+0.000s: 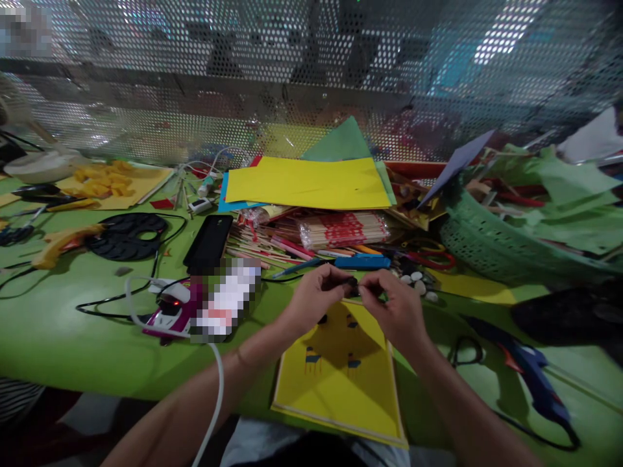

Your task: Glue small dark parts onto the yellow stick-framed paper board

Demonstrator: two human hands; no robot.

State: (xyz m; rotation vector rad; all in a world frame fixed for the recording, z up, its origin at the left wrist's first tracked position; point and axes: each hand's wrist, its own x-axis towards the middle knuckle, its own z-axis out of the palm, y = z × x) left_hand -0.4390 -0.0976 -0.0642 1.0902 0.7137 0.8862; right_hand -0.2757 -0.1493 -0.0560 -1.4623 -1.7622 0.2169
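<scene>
My left hand (318,292) and my right hand (393,308) meet above the far edge of a yellow board (335,402). Between their fingertips is a small dark piece (351,283), too small and dim to name. Left thumb and fingers pinch it; the right fingertips are pressed together close against it, and what they hold is hidden. The board has a pale raised border. On it sit several little dark blue and orange animal-like figures (312,360), partly in my hands' shadow. White pebbles (417,280) lie just beyond my right hand.
Left are a phone (228,301), a purple power strip (168,318), a black phone (209,241) and a yellow glue gun (63,243). Behind lie yellow paper (306,181), bundled sticks (341,230) and a blue cutter (363,261). Right are a green basket (487,243) and a blue glue gun (530,370).
</scene>
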